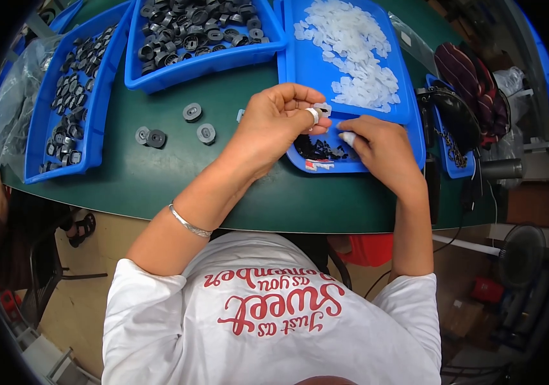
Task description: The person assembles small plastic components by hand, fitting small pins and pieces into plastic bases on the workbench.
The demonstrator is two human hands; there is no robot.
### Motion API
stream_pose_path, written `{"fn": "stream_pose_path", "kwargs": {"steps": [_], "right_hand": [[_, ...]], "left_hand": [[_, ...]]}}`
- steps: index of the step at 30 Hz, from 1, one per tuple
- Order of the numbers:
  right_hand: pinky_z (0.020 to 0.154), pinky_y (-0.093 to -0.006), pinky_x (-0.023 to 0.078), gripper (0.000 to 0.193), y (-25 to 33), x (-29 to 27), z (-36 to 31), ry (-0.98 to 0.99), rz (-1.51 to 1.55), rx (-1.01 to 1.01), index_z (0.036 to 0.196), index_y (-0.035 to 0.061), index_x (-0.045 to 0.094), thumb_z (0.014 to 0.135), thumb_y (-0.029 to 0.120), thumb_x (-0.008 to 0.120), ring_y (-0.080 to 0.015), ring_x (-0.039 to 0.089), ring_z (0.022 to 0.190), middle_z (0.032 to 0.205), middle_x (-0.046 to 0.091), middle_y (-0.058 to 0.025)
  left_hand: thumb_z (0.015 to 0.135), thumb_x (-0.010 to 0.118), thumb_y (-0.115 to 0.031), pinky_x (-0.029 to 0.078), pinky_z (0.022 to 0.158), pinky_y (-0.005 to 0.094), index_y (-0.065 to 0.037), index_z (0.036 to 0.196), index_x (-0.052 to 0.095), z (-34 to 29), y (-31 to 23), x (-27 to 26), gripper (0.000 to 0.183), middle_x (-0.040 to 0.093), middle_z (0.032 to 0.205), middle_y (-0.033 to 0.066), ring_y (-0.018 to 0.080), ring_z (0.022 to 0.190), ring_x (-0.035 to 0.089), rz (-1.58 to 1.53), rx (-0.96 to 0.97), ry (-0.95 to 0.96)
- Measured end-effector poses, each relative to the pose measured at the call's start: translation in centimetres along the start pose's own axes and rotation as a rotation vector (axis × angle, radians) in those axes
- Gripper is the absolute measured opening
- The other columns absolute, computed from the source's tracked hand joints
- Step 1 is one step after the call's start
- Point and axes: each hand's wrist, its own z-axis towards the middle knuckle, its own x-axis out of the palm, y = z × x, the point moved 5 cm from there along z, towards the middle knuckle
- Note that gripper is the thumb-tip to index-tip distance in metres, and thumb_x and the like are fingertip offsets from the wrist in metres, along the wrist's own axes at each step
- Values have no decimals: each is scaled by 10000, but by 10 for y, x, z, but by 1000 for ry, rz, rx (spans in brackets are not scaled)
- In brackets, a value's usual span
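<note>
My left hand pinches a small whitish translucent plastic piece between thumb and fingertips, above the blue tray. White wrapping covers its thumb tip. My right hand is just beside it, thumb and index finger drawn together over the tray's near end. Its thumb also has a white wrap, and anything between its fingertips is too small to make out. Below the hands, small black parts lie heaped in the blue tray. Beyond them is a large pile of translucent white plastic pieces in an upper blue tray.
Several loose grey-black round parts lie on the green table, left of my forearm. Blue bins of similar parts stand at far left and far middle. A dark bag and a fan are at right.
</note>
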Motion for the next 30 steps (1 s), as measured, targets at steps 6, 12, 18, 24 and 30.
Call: {"fn": "stream_pose_path", "kwargs": {"steps": [6,12,18,24,30], "right_hand": [[694,-407,480,123,7,15,8,14,-45,-46,880,45,689,785,97,630,-312,627,759,833,654,-123],[685,-394,485,134,6,11,7,-17,-65,-13,890,45,687,773,92,642,-311,631,763,841,655,-128],[675,-415,477,104,18,20,10,-2,-109,-23,853,28,661,778,93,632,-329,620,748,814,633,-143],[692,-446,469,79,21,25,12,30,-148,-91,819,-8,609,774,52,583,-354,602,755,801,591,-169],[703,-456,468,90,20,25,15,76,-116,-134,834,-23,578,756,19,571,-371,595,760,801,579,-186]], "left_hand": [[845,579,15,551,724,250,50,1020,566,2,0,-8,179,645,889,124,163,786,657,70,-7,-45],[846,568,22,558,726,251,49,1003,561,1,1,-5,160,645,893,127,163,790,660,12,-54,-36],[858,548,23,557,770,248,55,1034,540,1,2,-4,179,635,933,137,175,838,664,-28,-50,-34],[864,539,7,550,780,253,58,1053,529,1,-1,-5,195,631,924,133,177,852,660,-14,-15,-25],[865,540,0,548,778,253,58,1054,528,1,-2,-5,198,630,922,132,177,847,660,-4,-14,-24]]}}
